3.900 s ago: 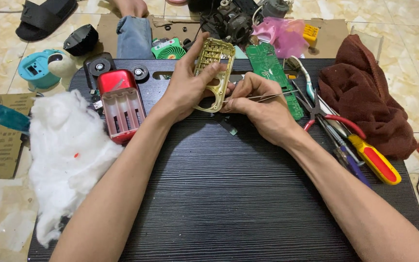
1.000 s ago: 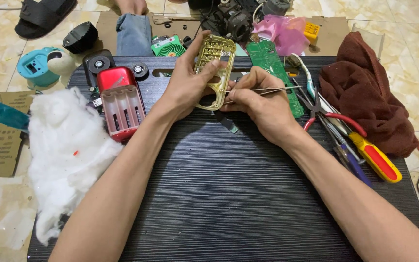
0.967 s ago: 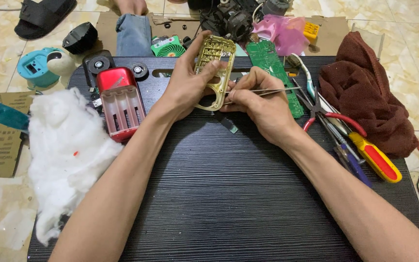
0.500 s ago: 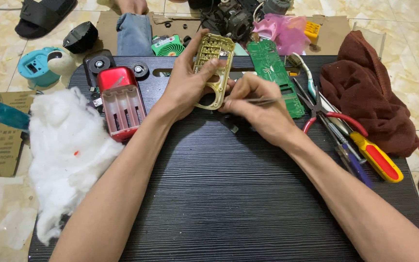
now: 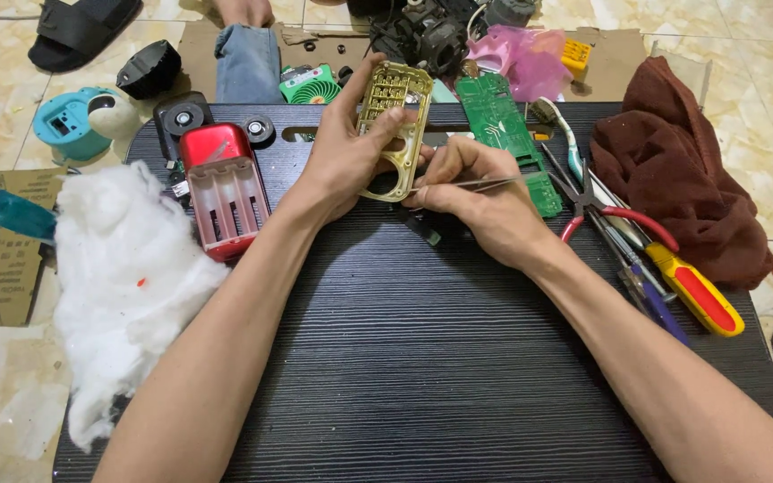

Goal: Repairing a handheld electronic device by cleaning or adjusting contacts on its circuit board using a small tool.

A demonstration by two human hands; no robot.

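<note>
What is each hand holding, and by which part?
Left hand grips the gold phone frame around its left edge and back. Right hand pinches metal tweezers near the tips.

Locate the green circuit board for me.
In the head view, the green circuit board lies on the black ribbed table, right of the gold phone frame.

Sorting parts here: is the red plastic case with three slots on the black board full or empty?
Empty: the red plastic case lies open side up and all three slots show bare.

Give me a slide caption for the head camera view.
Left hand holds a gold phone frame while right hand works tweezers at it.
</note>
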